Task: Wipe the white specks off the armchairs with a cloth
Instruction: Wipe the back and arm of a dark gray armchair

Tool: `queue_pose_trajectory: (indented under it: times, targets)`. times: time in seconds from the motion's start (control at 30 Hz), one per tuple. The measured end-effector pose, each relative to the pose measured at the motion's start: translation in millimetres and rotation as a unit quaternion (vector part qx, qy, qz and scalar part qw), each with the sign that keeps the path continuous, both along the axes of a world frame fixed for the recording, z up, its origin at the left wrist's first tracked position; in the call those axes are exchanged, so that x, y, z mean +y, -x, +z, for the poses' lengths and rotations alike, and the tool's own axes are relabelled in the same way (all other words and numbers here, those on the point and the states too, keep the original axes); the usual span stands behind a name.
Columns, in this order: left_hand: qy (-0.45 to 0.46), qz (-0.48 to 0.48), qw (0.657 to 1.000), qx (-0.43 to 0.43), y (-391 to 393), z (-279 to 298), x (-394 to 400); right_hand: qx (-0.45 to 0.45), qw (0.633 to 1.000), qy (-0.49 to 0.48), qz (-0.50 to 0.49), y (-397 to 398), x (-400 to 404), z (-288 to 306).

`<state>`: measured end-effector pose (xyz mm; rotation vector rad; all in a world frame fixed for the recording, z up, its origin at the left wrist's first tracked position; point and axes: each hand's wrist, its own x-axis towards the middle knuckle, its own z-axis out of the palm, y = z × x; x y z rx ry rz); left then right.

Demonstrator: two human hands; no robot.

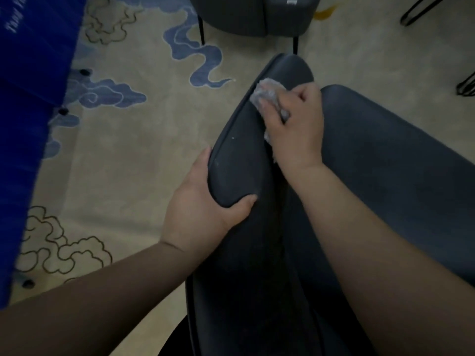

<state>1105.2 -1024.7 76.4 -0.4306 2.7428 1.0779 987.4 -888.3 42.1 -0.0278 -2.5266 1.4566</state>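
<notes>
the left hand [205, 201] grips the near end of the dark armchair's padded armrest [246, 150], thumb on the inner side, fingers hidden around its outer edge. the right hand [295, 127] presses a crumpled grey cloth [267, 95] flat on the armrest's far part, fingers closed over it. a white speck [233, 137] sits on the armrest between the hands. a second armchair [246, 16] stands further off on the cloud-patterned carpet [128, 176]; a blue panel [28, 98] is at left.
</notes>
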Motion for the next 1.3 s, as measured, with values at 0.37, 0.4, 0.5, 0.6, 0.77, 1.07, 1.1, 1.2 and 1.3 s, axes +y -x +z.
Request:
queue_pose_trajectory:
  times: [0.37, 0.4, 0.5, 0.6, 0.77, 1.07, 1.1, 1.2, 1.3]
  targets:
    - [0.018, 0.003, 1.000, 0.000, -3, -3, -1, 0.068, 0.985, -0.114, 0.112, -25, 9, 4]
    - [0.018, 0.003, 1.000, 0.000, -4, -3, -1, 0.042, 0.994, -0.086, 0.057, -3, 12, 3]
    - [0.017, 0.001, 1.000, 0.000, -5, -2, -1, -0.018, 0.998, -0.023, -0.048, 33, 15, -3]
    - [0.018, 0.001, 1.000, -0.002, -6, -3, -2, -0.023, 0.998, -0.025, -0.044, 3, 6, -6]
    - [0.018, 0.000, 1.000, -0.006, -3, -5, -2, 0.056, 0.993, -0.066, 0.081, -44, -4, -3]
    - [0.010, 0.008, 1.000, -0.003, -3, -1, 0, -0.065, 0.992, 0.025, -0.104, 52, 12, -9]
    - [0.013, 0.006, 1.000, -0.001, -3, -1, 0, -0.049, 0.995, 0.026, -0.082, 32, 7, -8]
    - [0.016, 0.000, 1.000, -0.001, -1, -3, 0, 0.042, 0.999, -0.028, 0.018, -39, -9, -3]
    - [0.019, 0.003, 1.000, 0.000, -2, -4, 0, 0.074, 0.993, -0.063, 0.069, -32, -1, -4]
